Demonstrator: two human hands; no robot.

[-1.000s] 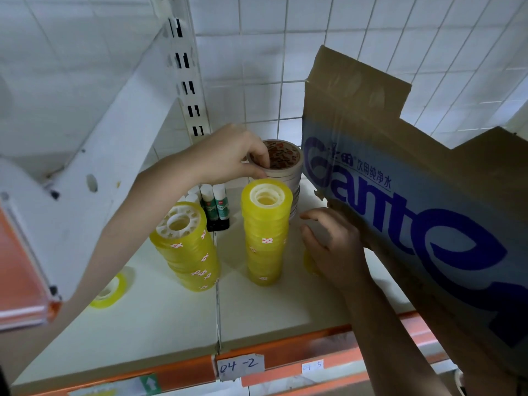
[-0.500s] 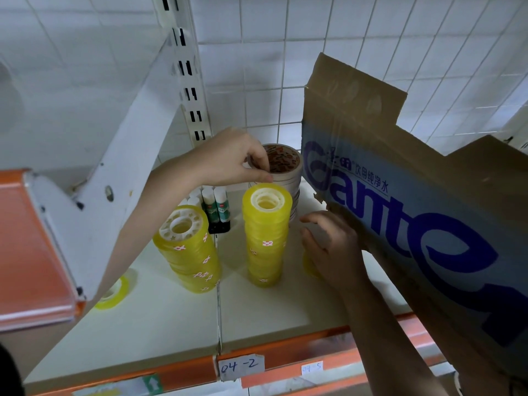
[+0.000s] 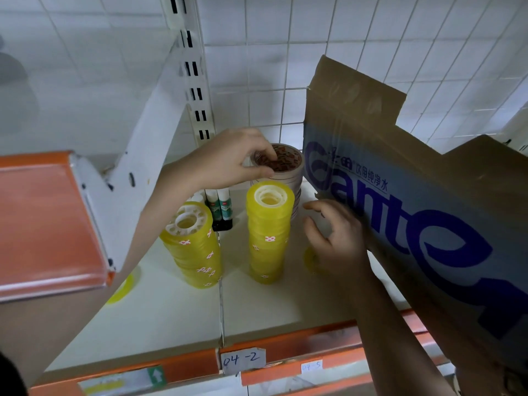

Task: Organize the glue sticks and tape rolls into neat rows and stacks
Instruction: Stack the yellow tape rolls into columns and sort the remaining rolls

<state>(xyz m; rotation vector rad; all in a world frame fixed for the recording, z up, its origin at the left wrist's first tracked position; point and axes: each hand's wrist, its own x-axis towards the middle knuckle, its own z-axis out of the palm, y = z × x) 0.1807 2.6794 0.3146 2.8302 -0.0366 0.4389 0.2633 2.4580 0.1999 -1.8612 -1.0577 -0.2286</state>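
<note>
Two stacks of yellow tape rolls stand on the white shelf (image 3: 171, 310): a leaning left stack (image 3: 197, 247) and an upright middle stack (image 3: 268, 232). Behind them rises a stack of white tape rolls with a brown-printed core (image 3: 288, 167). My left hand (image 3: 228, 161) pinches the top roll of that white stack, fingers in its core. My right hand (image 3: 334, 238) hovers with curled fingers just above a single yellow roll (image 3: 310, 260) lying flat, mostly hidden. Green-and-white glue sticks (image 3: 220, 207) stand upright between the stacks at the back. One loose yellow roll (image 3: 123, 287) lies at the left.
A large cardboard box with blue lettering (image 3: 414, 201) fills the right side, against my right wrist. A white shelf bracket (image 3: 137, 155) and an orange shelf edge (image 3: 43, 218) sit at the left. The front rail carries a label reading 04-2 (image 3: 243, 358).
My left hand's fingers have slid further into the core of the top white roll. My right hand has opened slightly and shifted a little. The view tilted down a little.
</note>
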